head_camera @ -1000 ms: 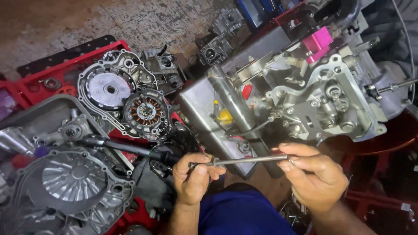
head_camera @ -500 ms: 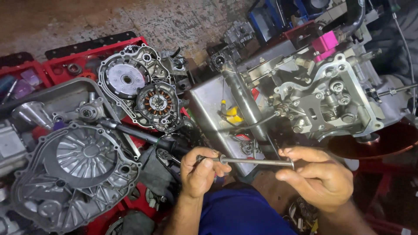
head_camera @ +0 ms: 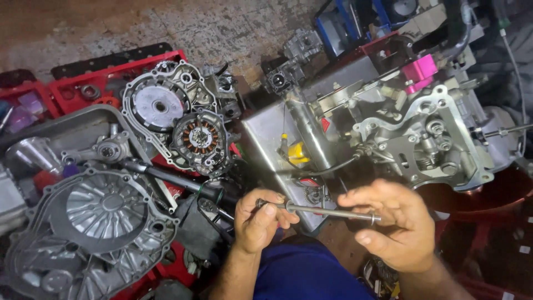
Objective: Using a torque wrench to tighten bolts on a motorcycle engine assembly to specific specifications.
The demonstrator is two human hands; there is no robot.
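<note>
A worn concrete floor [head_camera: 166, 28], stained and mottled grey-brown, fills the top of the view, and engine parts lie spread over it. Red plastic trays [head_camera: 116, 78] sit on the floor at the left, partly covered by the parts.

The left hand [head_camera: 258, 219] comes up from the bottom of the view, fist curled around the head end of a long steel bolt [head_camera: 319, 211], thumb lying along the top. The right hand [head_camera: 388, 222] reaches in from the lower right, palm turned toward the camera, and pinches the other end of the bolt between fingertips and thumb. The bolt lies nearly level between the two hands, just above the person's blue-clad lap [head_camera: 311, 275] and in front of the engine. Both hands are closed on it.

Behind the hands stands an opened engine cylinder head [head_camera: 427, 139], light grey cast metal with valve gear showing in its recess. A magenta fitting [head_camera: 419, 72] sits on top of the engine. To the left of the head is a bare metal block [head_camera: 277, 139] with a small yellow piece [head_camera: 297, 153] against it.

At the left, a round ribbed engine cover [head_camera: 97, 222] lies flat, overlapping a red tray. Above it a crankcase cover [head_camera: 161, 108] holds a flywheel disc, and beside that sits a stator [head_camera: 200, 139] with copper windings. A black-handled tool [head_camera: 172, 178] lies slanted between the covers. One red tray at the upper left holds a small metal ring [head_camera: 90, 91].
</note>
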